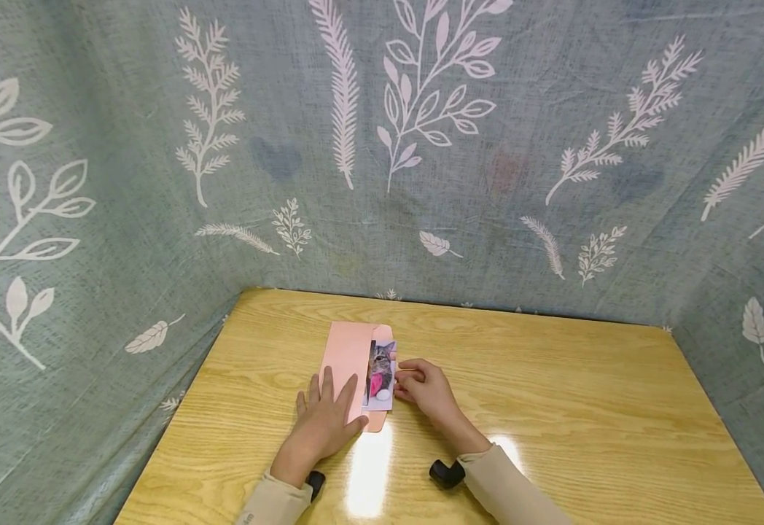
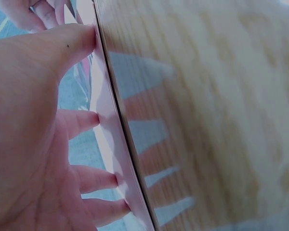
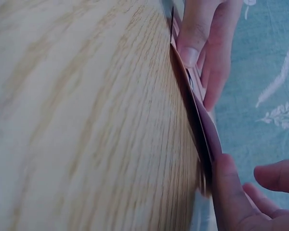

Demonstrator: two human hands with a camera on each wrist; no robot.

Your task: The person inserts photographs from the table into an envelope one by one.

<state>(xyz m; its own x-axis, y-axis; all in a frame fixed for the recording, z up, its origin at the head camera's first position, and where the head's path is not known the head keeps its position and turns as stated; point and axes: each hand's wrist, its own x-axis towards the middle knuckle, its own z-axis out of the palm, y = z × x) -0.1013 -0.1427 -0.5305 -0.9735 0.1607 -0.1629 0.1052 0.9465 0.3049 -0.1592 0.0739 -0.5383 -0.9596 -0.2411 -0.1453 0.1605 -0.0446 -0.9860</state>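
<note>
A pink envelope [image 1: 345, 350] lies on the wooden table [image 1: 552, 408] with its flap open to the right. A photo card [image 1: 380, 373] showing a cat sticks partly out of its opening. My left hand [image 1: 328, 412] lies flat on the envelope with fingers spread, and the fingertips [image 2: 94, 119] press the pink paper [image 2: 108, 130] down. My right hand [image 1: 413, 380] holds the card's right edge with curled fingers. In the right wrist view the thumb [image 3: 229, 192] is against the card's edge [image 3: 197, 113], and the left fingers [image 3: 197, 38] show beyond it.
Grey-green cloth printed with white leaves [image 1: 421, 146] walls the table at the back and on both sides. Bright light glare [image 1: 369, 467] lies on the wood between my forearms. A black wrist camera [image 1: 446, 474] sits on each beige sleeve.
</note>
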